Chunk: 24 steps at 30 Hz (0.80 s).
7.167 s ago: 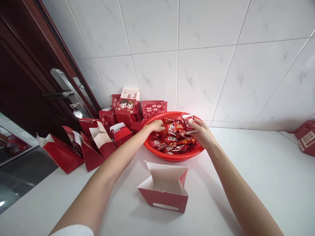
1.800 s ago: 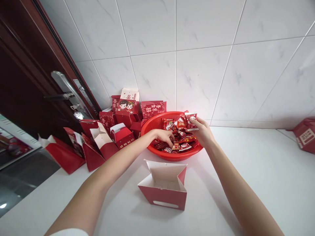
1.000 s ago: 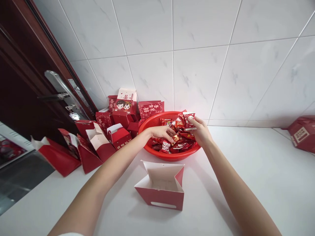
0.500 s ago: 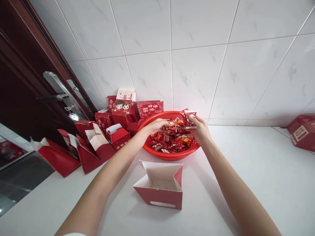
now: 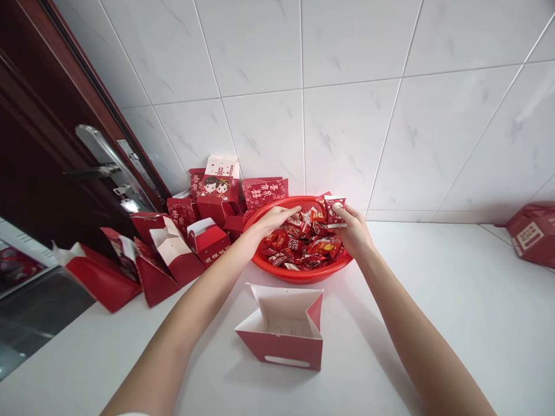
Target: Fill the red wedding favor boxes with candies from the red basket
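Observation:
A round red plastic basket full of red-wrapped candies stands against the tiled wall. My left hand reaches in over its left side, with the fingers that show stretched out above the candies. Over the basket's right rim, my right hand pinches a small red and white candy packet between thumb and fingers. In front of the basket, nearer to me, an opened red paper gift box with a white inside stands with its top flaps spread.
Several red gift boxes crowd the left back of the white tabletop, some with open tops. Another closed red box stands at the far right. A dark red door with a metal handle is at the left.
My left hand has shifted slightly, its fingertips now a little higher over the candies, and the gold wrapper beside them no longer shows. My right hand keeps its packet in place.

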Motion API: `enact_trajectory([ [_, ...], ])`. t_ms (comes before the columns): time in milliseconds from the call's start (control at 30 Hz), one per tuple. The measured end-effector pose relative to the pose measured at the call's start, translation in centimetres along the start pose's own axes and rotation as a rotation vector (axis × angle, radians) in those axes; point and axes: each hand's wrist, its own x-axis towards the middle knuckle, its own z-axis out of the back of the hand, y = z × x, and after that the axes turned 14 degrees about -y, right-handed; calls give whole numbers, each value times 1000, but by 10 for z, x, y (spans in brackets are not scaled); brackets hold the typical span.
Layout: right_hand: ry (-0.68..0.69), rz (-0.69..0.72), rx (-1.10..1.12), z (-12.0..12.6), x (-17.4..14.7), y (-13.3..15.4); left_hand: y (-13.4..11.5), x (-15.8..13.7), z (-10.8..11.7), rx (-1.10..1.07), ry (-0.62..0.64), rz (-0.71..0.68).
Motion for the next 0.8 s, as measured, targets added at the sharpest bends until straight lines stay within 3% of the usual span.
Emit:
enact_trajectory([
  [267, 13, -10, 10, 0, -1, -1, -9, -5, 3, -139, 125, -108],
  [433, 45, -4, 2, 1, -2, 0, -8, -17, 8, -114, 99, -266],
  [800, 407, 53, -70, -25, -56, 40, -27, -106, 48, -146, 20, -376],
])
